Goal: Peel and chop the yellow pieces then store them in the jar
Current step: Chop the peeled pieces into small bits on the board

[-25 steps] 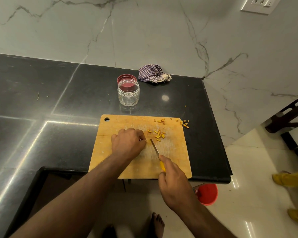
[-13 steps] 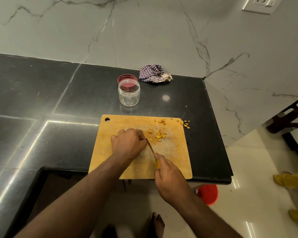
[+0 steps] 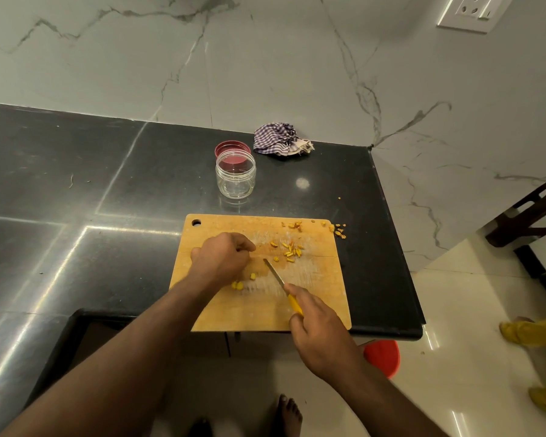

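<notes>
Chopping is in hand: on the cutting board (image 3: 312,298) the right hand (image 3: 320,332) grips the knife (image 3: 281,283) while the left hand (image 3: 221,258), fingers curled over something unseen, sits beside yellow pieces (image 3: 289,251); next, probably scooping them into the open jar (image 3: 235,175) beyond the board.

knife (image 3: 276,276): blade has pulled away from the left hand (image 3: 222,260), back toward the right on the cutting board (image 3: 322,298)
yellow pieces (image 3: 237,284): freshly cut bits now exposed just below the left hand
</notes>
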`<state>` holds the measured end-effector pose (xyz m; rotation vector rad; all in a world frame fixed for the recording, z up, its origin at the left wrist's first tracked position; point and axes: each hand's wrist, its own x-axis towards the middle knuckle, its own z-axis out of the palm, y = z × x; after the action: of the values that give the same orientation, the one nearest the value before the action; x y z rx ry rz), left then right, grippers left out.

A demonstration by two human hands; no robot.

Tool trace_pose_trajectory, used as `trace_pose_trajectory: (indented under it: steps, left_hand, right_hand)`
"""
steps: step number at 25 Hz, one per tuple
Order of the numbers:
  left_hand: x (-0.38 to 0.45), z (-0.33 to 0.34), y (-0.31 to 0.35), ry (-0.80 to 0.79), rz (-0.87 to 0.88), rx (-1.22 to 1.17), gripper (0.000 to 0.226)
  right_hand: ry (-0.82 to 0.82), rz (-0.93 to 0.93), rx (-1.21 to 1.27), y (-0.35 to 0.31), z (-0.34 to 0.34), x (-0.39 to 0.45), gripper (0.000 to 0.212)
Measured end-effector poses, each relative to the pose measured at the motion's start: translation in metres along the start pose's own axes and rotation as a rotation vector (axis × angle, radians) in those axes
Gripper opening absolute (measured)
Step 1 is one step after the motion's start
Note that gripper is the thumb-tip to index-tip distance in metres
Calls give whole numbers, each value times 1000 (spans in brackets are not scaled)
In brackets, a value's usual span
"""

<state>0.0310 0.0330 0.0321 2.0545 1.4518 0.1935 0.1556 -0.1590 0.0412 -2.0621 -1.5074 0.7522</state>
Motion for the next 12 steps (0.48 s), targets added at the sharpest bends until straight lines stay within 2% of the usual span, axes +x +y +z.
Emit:
trace_pose_trajectory:
  steps: [2,6,10,12]
  left_hand:
    - [-2,-8,-8,-1,4,-44,23]
    - [-7,-22,-24,2,-22,-65,23]
    - [-9,-30,-27,-21,-17,-135,24]
    - [-9,-33,-30,-39,-7,-148,23]
  right_hand:
    - [-23,-1,-13,4,0,1,50]
    - [107,92,-15,18,-12,4,49]
    - [48,30,-5,15,-8,5,47]
    - [88,60,3,19,-9,8,47]
